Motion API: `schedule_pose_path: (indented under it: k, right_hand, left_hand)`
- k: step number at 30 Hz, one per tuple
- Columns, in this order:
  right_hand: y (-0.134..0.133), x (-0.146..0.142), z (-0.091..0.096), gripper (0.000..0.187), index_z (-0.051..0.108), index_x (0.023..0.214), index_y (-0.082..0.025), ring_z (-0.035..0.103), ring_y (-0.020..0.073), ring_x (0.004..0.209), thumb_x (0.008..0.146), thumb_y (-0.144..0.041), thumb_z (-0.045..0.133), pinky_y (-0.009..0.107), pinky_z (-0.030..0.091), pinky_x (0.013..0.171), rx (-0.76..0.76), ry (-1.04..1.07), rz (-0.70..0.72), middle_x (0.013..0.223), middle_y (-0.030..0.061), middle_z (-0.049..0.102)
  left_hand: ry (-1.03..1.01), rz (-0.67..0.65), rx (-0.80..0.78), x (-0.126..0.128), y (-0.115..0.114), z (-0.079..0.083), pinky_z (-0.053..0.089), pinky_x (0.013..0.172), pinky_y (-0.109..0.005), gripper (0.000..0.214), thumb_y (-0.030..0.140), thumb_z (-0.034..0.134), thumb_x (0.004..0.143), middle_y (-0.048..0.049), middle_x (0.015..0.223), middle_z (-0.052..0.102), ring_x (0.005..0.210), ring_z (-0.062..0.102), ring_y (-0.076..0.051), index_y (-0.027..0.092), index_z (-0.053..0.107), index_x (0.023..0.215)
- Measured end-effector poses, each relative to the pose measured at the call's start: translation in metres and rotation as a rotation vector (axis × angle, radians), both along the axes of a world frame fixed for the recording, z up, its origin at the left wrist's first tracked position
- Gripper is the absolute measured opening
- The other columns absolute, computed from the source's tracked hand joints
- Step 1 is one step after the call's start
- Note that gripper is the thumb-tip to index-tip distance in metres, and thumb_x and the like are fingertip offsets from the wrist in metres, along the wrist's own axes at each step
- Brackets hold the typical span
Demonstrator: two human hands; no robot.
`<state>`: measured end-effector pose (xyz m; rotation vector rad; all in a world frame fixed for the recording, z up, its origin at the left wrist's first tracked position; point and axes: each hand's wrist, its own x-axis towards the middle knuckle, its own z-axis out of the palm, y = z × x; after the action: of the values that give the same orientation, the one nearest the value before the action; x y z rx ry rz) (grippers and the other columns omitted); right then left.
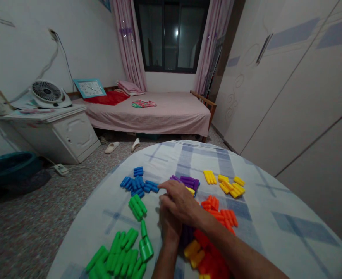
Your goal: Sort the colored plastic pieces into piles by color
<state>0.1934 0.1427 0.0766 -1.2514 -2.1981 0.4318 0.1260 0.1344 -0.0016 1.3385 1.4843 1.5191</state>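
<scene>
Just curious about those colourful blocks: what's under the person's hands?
The right hand lies over the left hand; purple blocks show beside them, but whatever lies beneath the palms is hidden.

Dark window in the far wall, flanked by pink curtains; bed with pink sheet beneath it. White cabinet at left carries a desk fan. Speckled floor; white wardrobe doors line the right side.

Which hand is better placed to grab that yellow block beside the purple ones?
Right, probably: the right hand lies on top, right beside the yellow block, while the left hand sits underneath it, farther back.
</scene>
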Motion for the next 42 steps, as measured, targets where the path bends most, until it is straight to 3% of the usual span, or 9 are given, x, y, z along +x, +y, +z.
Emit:
schedule_pose_path:
  k: [3,5,8,12,15,22,27,35,42]
  right_hand:
    - [0.012,0.041,-0.004,0.028,0.059,0.113,-0.019,0.051,0.0216,0.109,0.087,-0.024,0.051,0.038,0.038,0.095,0.091,-0.065,-0.187,0.113,0.0092,0.062]
    - [0.02,0.067,-0.011,0.031,0.059,0.115,-0.02,0.048,0.0237,0.114,0.085,-0.026,0.054,0.042,0.036,0.097,0.082,-0.166,-0.228,0.119,0.01,0.06]
    - [0.028,0.096,-0.024,0.037,0.056,0.121,-0.022,0.051,0.024,0.112,0.085,-0.027,0.052,0.042,0.039,0.095,-0.045,-0.269,-0.239,0.119,0.0094,0.06]
    - [0.029,0.115,-0.041,0.039,0.056,0.119,-0.017,0.056,0.0235,0.104,0.081,-0.017,0.051,0.037,0.043,0.09,-0.147,-0.291,-0.293,0.114,0.0128,0.061]
    - [0.027,0.119,-0.047,0.042,0.056,0.119,-0.017,0.056,0.0243,0.104,0.077,-0.015,0.055,0.037,0.044,0.09,-0.113,-0.254,-0.313,0.114,0.0135,0.059]
    - [0.038,0.115,-0.045,0.072,0.034,0.141,-0.021,0.054,0.0207,0.108,0.072,-0.008,0.054,0.036,0.042,0.094,-0.091,-0.146,-0.305,0.125,0.0126,0.049]
    - [0.055,0.109,-0.034,0.051,0.057,0.121,-0.021,0.058,0.0189,0.098,0.072,-0.008,0.057,0.03,0.045,0.085,-0.162,-0.236,-0.145,0.115,0.0098,0.056]
    - [0.087,0.111,-0.017,0.023,0.067,0.096,-0.021,0.061,0.015,0.08,0.077,-0.016,0.056,0.025,0.045,0.073,-0.12,-0.121,-0.258,0.09,0.0027,0.067]
    - [0.109,0.108,-0.019,0.017,0.068,0.09,-0.02,0.064,0.0166,0.08,0.081,-0.023,0.054,0.027,0.046,0.073,-0.114,-0.088,-0.291,0.086,0.003,0.071]
  left_hand:
    - [0.132,0.044,0.062,-0.004,-0.006,0.007,0.043,0.097,-0.042,0.021,0.023,0.048,0.081,-0.0089,0.106,0.061,0.108,0.054,-0.024,0.02,0.064,0.095]
    - [0.265,0.102,0.084,-0.006,-0.007,0.007,0.039,0.101,-0.045,0.024,0.019,0.047,0.081,-0.0096,0.113,0.058,0.112,0.052,-0.024,0.02,0.064,0.097]
    - [0.386,0.153,0.038,-0.007,-0.006,0.003,0.038,0.102,-0.049,0.029,0.019,0.048,0.08,-0.0127,0.12,0.054,0.117,0.048,-0.028,0.018,0.062,0.105]
    - [0.41,0.115,0.031,-0.006,-0.005,-0.003,0.037,0.104,-0.05,0.031,0.02,0.049,0.079,-0.0125,0.124,0.052,0.12,0.046,-0.028,0.018,0.06,0.109]
    - [0.411,0.107,0.024,-0.005,-0.005,-0.003,0.038,0.103,-0.048,0.03,0.02,0.05,0.079,-0.0121,0.124,0.052,0.12,0.047,-0.027,0.019,0.061,0.107]
    - [0.42,0.097,-0.004,-0.004,-0.006,0.0,0.04,0.103,-0.048,0.03,0.019,0.049,0.079,-0.0132,0.126,0.051,0.121,0.046,-0.028,0.017,0.062,0.106]
    - [0.389,0.097,0.019,-0.004,-0.006,-0.001,0.038,0.104,-0.048,0.027,0.02,0.05,0.079,-0.0122,0.125,0.052,0.121,0.046,-0.028,0.019,0.063,0.103]
    - [0.416,0.087,0.0,-0.004,-0.008,0.001,0.037,0.104,-0.049,0.026,0.022,0.049,0.08,-0.0132,0.126,0.052,0.123,0.045,-0.028,0.018,0.064,0.102]
    - [0.463,0.084,-0.008,-0.005,-0.007,0.0,0.038,0.104,-0.05,0.027,0.021,0.05,0.08,-0.0143,0.126,0.052,0.123,0.045,-0.029,0.017,0.064,0.102]
